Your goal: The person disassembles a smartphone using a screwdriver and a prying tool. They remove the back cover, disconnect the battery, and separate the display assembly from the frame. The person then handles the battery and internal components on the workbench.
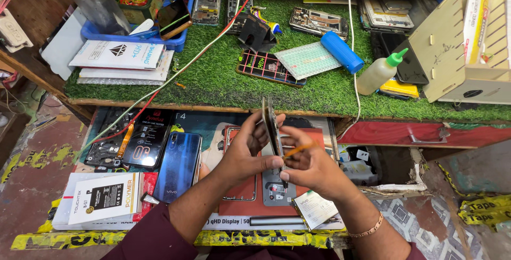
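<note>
Cluttered phone-repair surface, lower tier nearest the person, raised tier covered in green artificial turf (223, 87) behind it.

Near: left hand (246, 151) is closed around a thin phone display panel (271, 127), held edge-on and nearly upright above the middle of the lower tier. Right hand (311, 167) pinches the panel's lower end and also grips a slim orange pry tool (297, 149), tip at the panel's edge.

Judgement: the step appears to be working along the panel's edge. Best done with the tool kept shallow and parallel to the glass, and with support close to the tip, since a panel this thin could crack if flexed.

Below the hands: red phone back frame (239, 196) lying flat. Toward the left edge: glossy blue phone (178, 167), then a white battery box (106, 198) at the near left corner.

Far, turf tier: blue plastic tray (181, 39) at the back left corner holds a dark phone and coloured rubber bands. Clear squeeze bottle with green cap (380, 72) lies toward the right, beside a pale wooden slotted organiser (452, 47) holding boxed items.
</note>
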